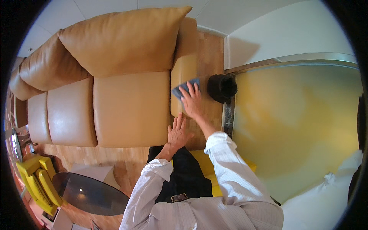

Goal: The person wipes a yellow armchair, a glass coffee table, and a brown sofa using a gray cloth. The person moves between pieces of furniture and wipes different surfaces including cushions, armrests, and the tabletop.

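A tan leather sofa (132, 109) stretches across the left and middle, and its armrest (184, 61) lies at its right end. My right hand (192, 101) holds a folded blue-grey cloth (187, 89) down on top of the armrest. Its fingers lie over the cloth, and part of the cloth shows past them on both sides. My left hand (179, 133) rests by the front end of the armrest with fingers stretched out and nothing in it. Whether its fingertips press on the leather, I cannot tell.
A black-lined bin (221, 88) stands on the floor right of the armrest, beside a yellowish glass panel (295, 126). Large cushions (126, 42) lean along the sofa back. At lower left are a dark oval glass table (90, 193) and a yellow chair (38, 184).
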Tool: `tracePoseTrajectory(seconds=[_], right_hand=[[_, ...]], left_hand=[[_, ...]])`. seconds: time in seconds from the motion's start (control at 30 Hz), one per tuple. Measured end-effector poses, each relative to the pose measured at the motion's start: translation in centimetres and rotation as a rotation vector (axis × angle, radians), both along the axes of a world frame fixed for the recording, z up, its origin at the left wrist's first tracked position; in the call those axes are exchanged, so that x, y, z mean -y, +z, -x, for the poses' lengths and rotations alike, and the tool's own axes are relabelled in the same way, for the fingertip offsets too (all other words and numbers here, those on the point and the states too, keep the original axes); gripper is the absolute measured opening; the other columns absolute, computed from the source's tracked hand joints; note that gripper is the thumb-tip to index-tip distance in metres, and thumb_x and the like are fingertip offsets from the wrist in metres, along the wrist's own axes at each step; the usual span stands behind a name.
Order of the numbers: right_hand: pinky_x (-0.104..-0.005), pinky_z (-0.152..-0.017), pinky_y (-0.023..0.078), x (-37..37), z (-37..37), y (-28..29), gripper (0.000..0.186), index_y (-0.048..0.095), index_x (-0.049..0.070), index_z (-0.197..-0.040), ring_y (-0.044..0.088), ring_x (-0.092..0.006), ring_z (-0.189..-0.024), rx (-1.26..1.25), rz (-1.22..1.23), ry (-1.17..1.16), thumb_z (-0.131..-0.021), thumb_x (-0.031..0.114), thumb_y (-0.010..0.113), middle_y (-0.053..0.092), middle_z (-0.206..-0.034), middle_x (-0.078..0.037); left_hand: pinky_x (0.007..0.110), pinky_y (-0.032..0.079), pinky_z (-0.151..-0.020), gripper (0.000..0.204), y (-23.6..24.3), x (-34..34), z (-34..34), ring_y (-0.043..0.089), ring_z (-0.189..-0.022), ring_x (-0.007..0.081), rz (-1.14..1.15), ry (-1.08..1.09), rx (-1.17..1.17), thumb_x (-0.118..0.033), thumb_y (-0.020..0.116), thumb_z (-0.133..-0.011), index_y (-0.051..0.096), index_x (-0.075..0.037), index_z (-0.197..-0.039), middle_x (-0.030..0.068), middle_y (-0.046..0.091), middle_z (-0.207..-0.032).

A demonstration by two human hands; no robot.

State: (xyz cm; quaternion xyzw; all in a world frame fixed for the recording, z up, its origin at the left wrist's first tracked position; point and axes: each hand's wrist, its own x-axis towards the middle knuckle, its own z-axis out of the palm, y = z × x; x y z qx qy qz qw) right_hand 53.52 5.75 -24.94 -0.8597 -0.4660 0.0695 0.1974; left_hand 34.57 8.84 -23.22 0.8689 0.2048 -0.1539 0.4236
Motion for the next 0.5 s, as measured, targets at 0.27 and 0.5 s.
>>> tracePoseTrajectory(seconds=[0.27,0.5], right_hand=[[-0.0653,-0.125,0.030,1.4,1.2,-1.5,0.048,0.061,0.019,-0.154,0.029,-0.0512,-0.157,-0.008,-0.006,-0.042,-0.106,0.019,0.065,0.036,-0.172,-0.016],[-0.0663,-0.124,0.032,-6.3,-9.6,-1.4,0.047,0.059,0.017,-0.154,0.031,-0.0526,-0.156,0.004,-0.115,-0.067,-0.108,0.020,0.063,0.037,-0.169,-0.019]], left_hand=[[0.071,0.032,-0.123,0.107,0.9,0.6,-0.4,0.019,-0.166,0.0444,0.027,0.048,-0.050,-0.047,0.083,-0.092,0.026,-0.005,-0.172,0.0183,0.014,-0.183],[0.070,0.032,-0.124,0.110,1.9,0.7,-6.0,0.018,-0.168,0.0394,-0.086,0.176,0.033,-0.049,0.084,-0.090,0.028,-0.002,-0.171,0.0144,0.013,-0.184]])
